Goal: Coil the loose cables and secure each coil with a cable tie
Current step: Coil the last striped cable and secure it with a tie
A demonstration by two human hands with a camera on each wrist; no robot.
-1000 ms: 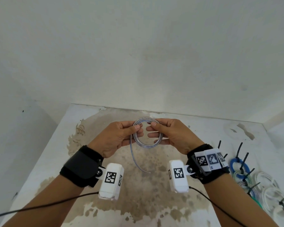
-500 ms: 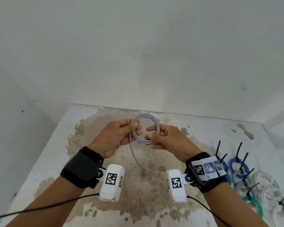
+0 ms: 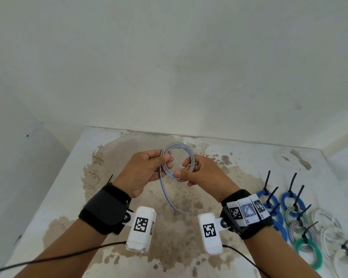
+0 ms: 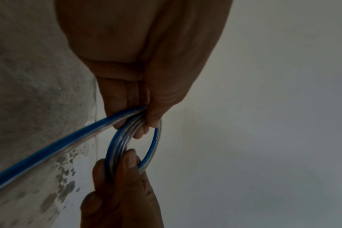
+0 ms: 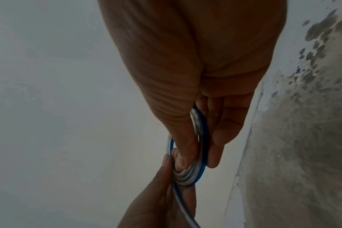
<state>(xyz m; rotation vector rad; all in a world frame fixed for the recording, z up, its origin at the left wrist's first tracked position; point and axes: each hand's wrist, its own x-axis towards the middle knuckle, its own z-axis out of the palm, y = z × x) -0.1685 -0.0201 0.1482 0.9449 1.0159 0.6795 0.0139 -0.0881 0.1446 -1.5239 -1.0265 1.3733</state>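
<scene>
Holding a small coil (image 3: 177, 160) of blue-and-silver flat cable in mid-air above the stained desk (image 3: 239, 157), far-centre of the scene. Left hand (image 3: 144, 173) pinches the coil's left side, thumb over the stacked turns, fingers curled behind; the wrist view confirms the grip is closed on the cable. Right hand (image 3: 204, 173) pinches the near-right arc between thumb and fingers, also closed on it. A loose tail (image 3: 167, 194) drops from the left pinch toward the desk, end free, so winding looks nearly done but not finished. Finished coils (image 3: 291, 217) with black cable ties sit on the desk at near right; no free tie visible near the hands. Risks: this cable looks springy, so easing either pinch to fetch a tie could let the turns pop open. Tail is short, may flick out if tucked loosely. Turns could also slide sideways under the thumb and spoil the stack. One hand will need to hold the whole bundle alone.
</scene>
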